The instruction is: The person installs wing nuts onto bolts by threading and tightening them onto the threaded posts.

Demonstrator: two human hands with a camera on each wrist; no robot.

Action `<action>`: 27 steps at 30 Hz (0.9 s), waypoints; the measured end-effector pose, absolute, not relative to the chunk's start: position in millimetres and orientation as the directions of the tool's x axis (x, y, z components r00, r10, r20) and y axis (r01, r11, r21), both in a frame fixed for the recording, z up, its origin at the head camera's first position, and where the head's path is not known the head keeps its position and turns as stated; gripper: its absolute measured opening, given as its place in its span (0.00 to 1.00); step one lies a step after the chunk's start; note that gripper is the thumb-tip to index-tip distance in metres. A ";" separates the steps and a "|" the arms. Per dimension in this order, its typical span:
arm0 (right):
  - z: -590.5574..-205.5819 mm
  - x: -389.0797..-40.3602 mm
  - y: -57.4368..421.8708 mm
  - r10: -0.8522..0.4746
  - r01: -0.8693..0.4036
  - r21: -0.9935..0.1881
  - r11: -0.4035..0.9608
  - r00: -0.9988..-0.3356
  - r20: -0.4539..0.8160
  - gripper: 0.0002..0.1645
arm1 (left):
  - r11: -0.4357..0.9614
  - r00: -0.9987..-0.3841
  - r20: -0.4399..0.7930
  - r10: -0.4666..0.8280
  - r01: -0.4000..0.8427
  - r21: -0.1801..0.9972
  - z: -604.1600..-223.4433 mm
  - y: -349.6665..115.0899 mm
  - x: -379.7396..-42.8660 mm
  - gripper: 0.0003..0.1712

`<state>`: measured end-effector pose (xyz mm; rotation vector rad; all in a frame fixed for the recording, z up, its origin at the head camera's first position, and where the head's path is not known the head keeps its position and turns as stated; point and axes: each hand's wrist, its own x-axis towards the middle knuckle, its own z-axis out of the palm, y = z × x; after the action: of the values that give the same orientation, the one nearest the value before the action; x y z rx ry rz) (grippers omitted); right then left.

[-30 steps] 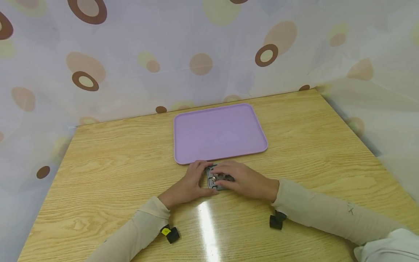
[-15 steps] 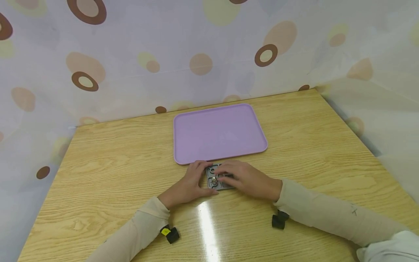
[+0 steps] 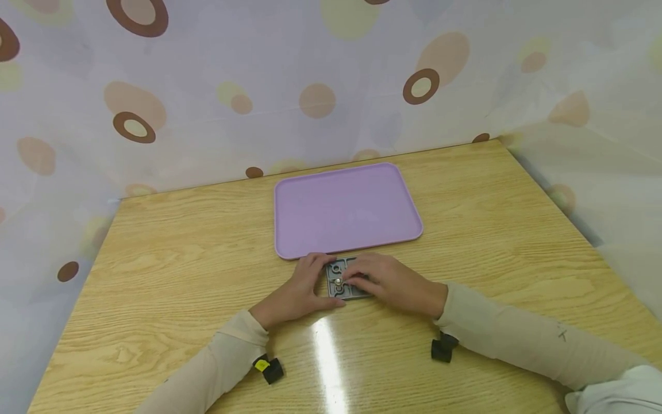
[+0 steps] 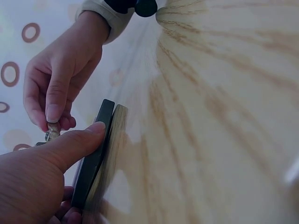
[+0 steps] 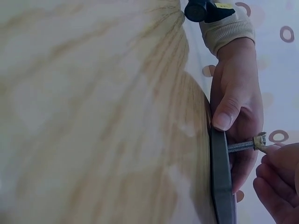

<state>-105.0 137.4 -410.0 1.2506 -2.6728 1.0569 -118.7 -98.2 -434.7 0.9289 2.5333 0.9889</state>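
Note:
A grey metal plate with raised ribs and recesses lies on the table in the head view. From its left part a threaded bolt stands up, carrying a brass-coloured wing nut near its top. My left hand holds the plate's left end, thumb on the near edge and fingers on the far edge. My right hand reaches over the plate from the right and pinches the wing nut between thumb and forefinger. That hand covers the plate's right part in the head view.
A purple tray lies just beyond the plate on the wooden table. A patterned cloth hangs behind the table and along its sides. Each wrist wears a small black camera, the right one low over the table.
My right hand has shifted slightly to the right. Its thumb and forefinger, spread around the bolt a second ago, have come together at the wing nut. The left hand and plate stay put.

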 end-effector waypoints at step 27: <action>-412.1 -106.0 131.2 -0.712 -0.707 -0.581 0.403 -0.641 0.286 0.19 | 0.559 -0.752 -0.008 0.659 0.482 0.674 -432.7 -98.3 -118.8 0.48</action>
<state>-106.0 131.2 -412.1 1.3342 -2.6371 1.0871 -118.8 -98.3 -432.7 0.9486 2.5362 0.9796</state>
